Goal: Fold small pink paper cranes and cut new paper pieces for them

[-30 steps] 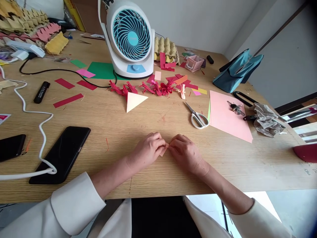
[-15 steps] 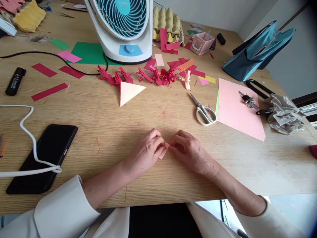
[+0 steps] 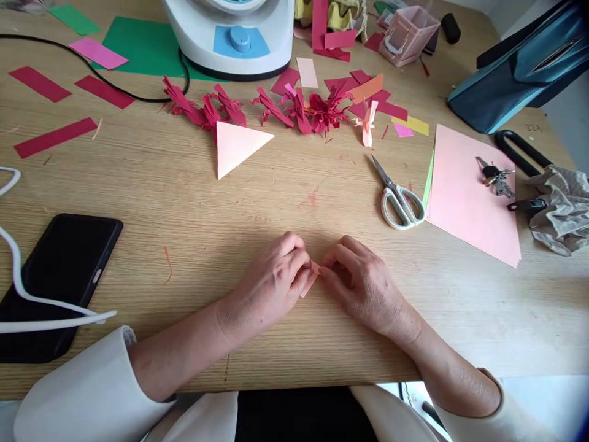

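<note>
A small piece of pink paper [image 3: 311, 283] is pinched between my two hands, low over the front of the table. My left hand [image 3: 278, 276] closes on its left side, thumb and fingers pressed together, hiding part of it. At its right corner, the thumb and fingertips of my right hand [image 3: 363, 282] are closed on the edge. Beyond the hands lies a pale pink paper triangle [image 3: 240, 149]. Scissors [image 3: 399, 197] with white handles rest to the right, blades pointing away.
Red cut-paper pieces [image 3: 329, 113] lie in a row at the back, before a white fan [image 3: 239, 40]. Pink sheets [image 3: 473, 196] with keys [image 3: 497, 179] on them are at right, near a blue bag [image 3: 515, 73]. A black phone [image 3: 59, 276] and white cable [image 3: 46, 301] lie left.
The view has tilted down and come closer, so the fan is cut off at the top. Both hands stay on the pink paper, with my right hand's fingers slightly shifted.
</note>
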`<state>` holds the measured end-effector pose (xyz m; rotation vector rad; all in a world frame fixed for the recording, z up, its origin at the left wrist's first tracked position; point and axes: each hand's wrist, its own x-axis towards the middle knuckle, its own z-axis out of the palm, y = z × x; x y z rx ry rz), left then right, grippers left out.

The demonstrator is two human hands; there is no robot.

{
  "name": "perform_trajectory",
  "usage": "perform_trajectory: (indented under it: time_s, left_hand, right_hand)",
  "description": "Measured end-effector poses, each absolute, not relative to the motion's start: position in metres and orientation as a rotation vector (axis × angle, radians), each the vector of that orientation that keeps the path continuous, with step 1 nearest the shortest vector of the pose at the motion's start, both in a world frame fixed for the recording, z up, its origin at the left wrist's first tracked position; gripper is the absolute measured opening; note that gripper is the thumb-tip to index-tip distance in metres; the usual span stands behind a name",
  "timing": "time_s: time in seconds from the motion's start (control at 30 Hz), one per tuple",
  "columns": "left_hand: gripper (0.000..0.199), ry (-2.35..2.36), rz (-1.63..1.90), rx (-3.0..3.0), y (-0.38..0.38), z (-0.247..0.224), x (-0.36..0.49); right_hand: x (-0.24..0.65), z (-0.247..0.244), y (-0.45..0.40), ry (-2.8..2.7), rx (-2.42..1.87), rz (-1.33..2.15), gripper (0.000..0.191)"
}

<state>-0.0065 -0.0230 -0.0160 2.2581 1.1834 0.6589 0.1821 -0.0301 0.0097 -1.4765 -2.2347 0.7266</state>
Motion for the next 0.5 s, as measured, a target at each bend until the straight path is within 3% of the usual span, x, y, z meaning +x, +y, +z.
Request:
perform_trajectory:
  time_s: [0.5]
  left_hand:
    - [0.009, 1.267, 0.617, 2.356, -0.0216, -0.0132, -0.0024]
  right_hand:
    - [0.1805, 0.0026, -0.0316, -2.232, -1.501, 0.628, 0.014]
